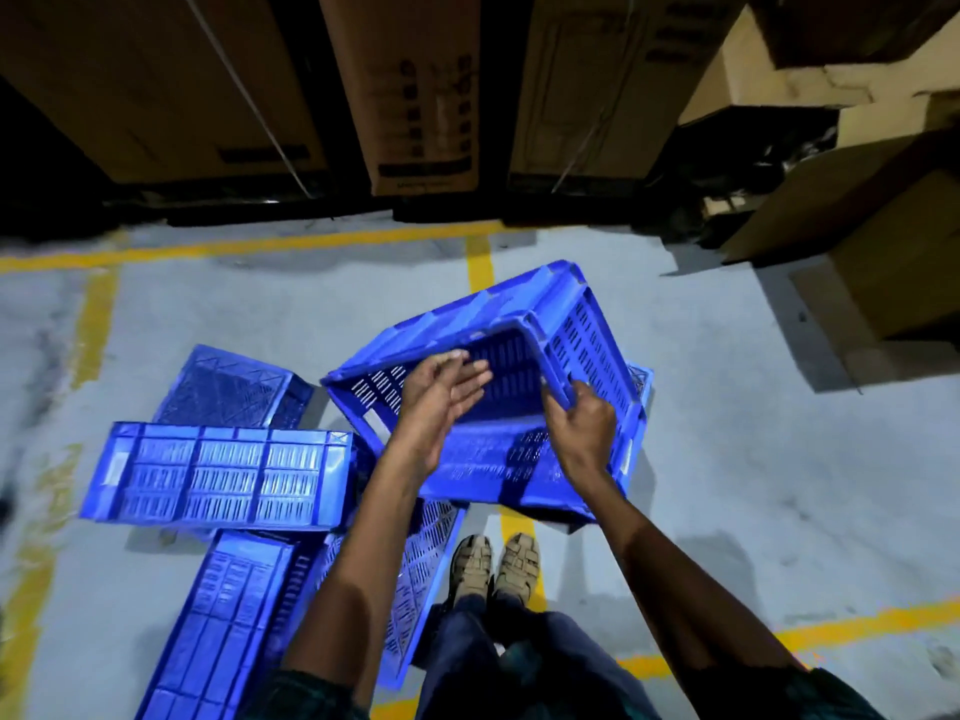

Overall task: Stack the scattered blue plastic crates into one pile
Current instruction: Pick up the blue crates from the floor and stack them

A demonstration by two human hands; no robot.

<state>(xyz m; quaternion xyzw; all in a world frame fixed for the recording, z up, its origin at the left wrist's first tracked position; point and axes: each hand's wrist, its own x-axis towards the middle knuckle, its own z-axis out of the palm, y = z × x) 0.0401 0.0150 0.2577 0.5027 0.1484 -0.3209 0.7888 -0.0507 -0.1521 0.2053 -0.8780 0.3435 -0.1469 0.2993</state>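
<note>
Several blue slotted plastic crates lie scattered on a grey concrete floor (727, 433) marked with yellow painted lines (480, 257). One tilted blue plastic crate (519, 356) is held up in front of the person, its open mouth turned toward the camera and its far end raised. It sits above another blue crate (641, 379), of which only a corner shows behind its right side.

The right hand (584, 426) is closed around the near right rim of the tilted crate, fingers curled over the edge. The left hand (441, 394) is spread open with fingers extended, palm turned toward the crate's mouth; whether it touches the plastic I cannot tell.

To the left, a blue crate lying on its long side (218, 475) shows its slotted wall. Just behind it a blue upturned crate (234, 389) shows its gridded base. Nearer the camera, a blue crate by the left forearm (228, 615) lies at an angle, partly hidden by that arm.

Two beige sandalled feet (493, 563) stand on a yellow line below the tilted crate. Tall brown cardboard boxes (415, 85) stand along the back, and more cardboard boxes (883, 252) are stacked at the right.
</note>
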